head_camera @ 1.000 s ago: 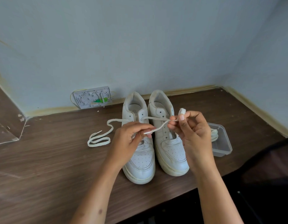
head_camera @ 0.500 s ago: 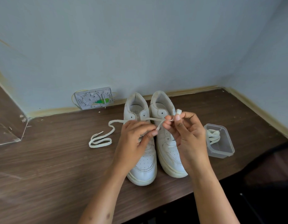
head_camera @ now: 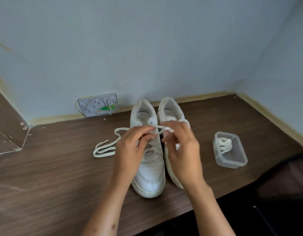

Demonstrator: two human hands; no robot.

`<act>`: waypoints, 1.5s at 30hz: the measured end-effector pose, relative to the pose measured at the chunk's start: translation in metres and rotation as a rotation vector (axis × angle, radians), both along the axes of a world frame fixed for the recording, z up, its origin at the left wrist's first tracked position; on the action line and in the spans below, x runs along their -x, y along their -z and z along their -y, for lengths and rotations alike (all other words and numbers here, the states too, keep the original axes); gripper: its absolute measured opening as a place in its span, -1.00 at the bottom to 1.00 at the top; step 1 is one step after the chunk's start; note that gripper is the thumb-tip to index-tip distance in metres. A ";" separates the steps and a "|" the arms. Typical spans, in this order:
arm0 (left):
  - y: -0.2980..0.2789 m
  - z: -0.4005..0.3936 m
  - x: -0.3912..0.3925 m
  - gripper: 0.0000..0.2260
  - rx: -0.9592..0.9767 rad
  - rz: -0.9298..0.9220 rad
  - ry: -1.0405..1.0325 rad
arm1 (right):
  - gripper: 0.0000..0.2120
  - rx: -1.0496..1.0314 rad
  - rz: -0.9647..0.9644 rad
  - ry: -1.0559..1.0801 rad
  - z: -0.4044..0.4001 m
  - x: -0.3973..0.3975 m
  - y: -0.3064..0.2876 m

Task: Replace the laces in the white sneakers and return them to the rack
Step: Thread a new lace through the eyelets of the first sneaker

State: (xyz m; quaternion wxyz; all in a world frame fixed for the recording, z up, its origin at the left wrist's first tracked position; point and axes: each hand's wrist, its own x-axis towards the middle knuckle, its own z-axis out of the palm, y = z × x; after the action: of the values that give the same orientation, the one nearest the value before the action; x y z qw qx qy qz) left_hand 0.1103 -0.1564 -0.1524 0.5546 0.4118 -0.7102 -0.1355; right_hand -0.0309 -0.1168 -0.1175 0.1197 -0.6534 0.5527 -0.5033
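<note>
hands over sneakers (head_camera: 148,150) — left hand (head_camera: 130,150) and right hand (head_camera: 183,150) (both blurred) pinch the lace (head_camera: 111,142).

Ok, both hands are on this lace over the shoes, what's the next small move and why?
Probably feed the lace end into the left shoe's open top eyelet: both hands, left and right, pinch it just above, and its tail lies slack on the desk.

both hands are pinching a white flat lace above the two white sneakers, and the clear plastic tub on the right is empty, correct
Not quite: the clear plastic tub is not empty. The head view shows a bundled white lace lying inside it. The rest holds: the left hand and right hand pinch a white flat lace above the two white sneakers.
</note>
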 end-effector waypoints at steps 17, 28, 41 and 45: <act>0.015 0.012 -0.013 -0.49 -0.159 0.213 -0.110 | -0.88 0.017 -0.058 0.051 0.012 -0.008 0.015; -0.003 0.015 -0.041 -0.66 -0.266 0.165 0.037 | -0.89 0.042 -0.014 0.092 0.022 -0.022 0.016; 0.004 0.019 -0.044 -0.49 -0.285 0.046 0.044 | -0.82 -0.133 0.004 0.188 0.043 -0.046 0.016; 0.003 0.018 -0.041 -0.49 -0.270 0.022 0.027 | -0.84 -0.284 0.034 0.168 0.045 -0.046 0.010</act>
State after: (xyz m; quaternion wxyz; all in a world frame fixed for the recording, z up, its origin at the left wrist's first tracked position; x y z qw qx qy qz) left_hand 0.1512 -0.1745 -0.1556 0.4844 0.4747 -0.6970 -0.2330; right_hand 0.0147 -0.1620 -0.1275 0.1778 -0.5727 0.6689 -0.4393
